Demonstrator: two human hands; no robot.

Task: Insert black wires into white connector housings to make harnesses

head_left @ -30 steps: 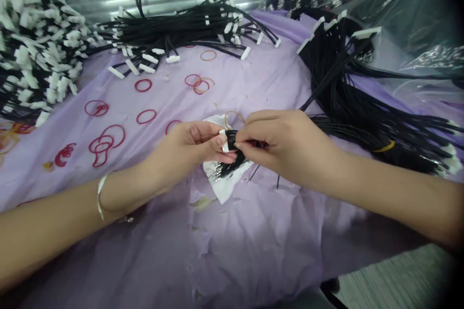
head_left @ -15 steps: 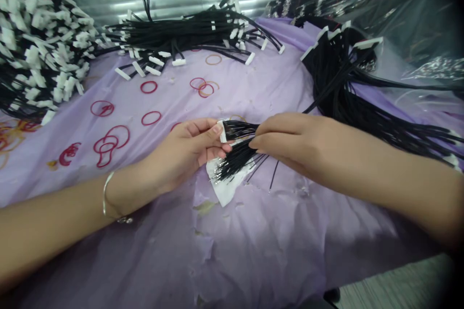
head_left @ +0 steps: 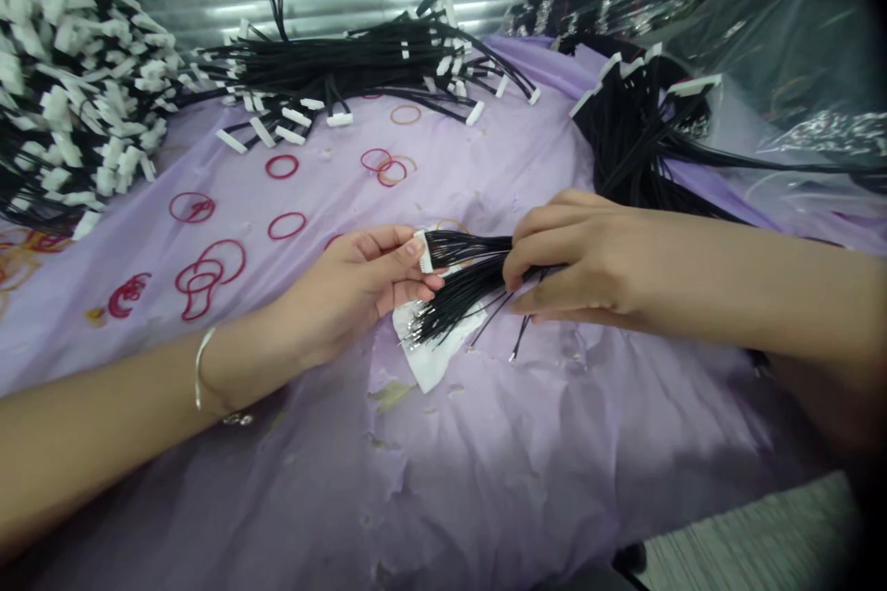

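Observation:
Between thumb and fingers of my left hand (head_left: pixel 367 272), a white plug connector (head_left: pixel 425 253) is pinched, its row of black wires (head_left: pixel 467 247) running right. Just below lies a bundle of loose black wires (head_left: pixel 463 297) with bare metal terminals at the left ends, over a scrap of white paper (head_left: pixel 431 367). My right hand (head_left: pixel 578 259) is curled over the wires, its fingertips closed on them; exactly which wires it grips is partly hidden. A couple of single wires (head_left: pixel 521 339) stick out under its fingers.
A purple sheet (head_left: pixel 485 462) covers the table. Red rubber bands (head_left: pixel 282 166) lie to the left. White-ended cables form a heap (head_left: pixel 76 92) at far left and a stack (head_left: pixel 333 65) at the back. Another black cable bundle (head_left: pixel 627 134) and clear plastic (head_left: pixel 776 65) are at right.
My right hand has shifted a little right along the wires, and its fingers have spread and turned. My left hand keeps its pinch on the connector.

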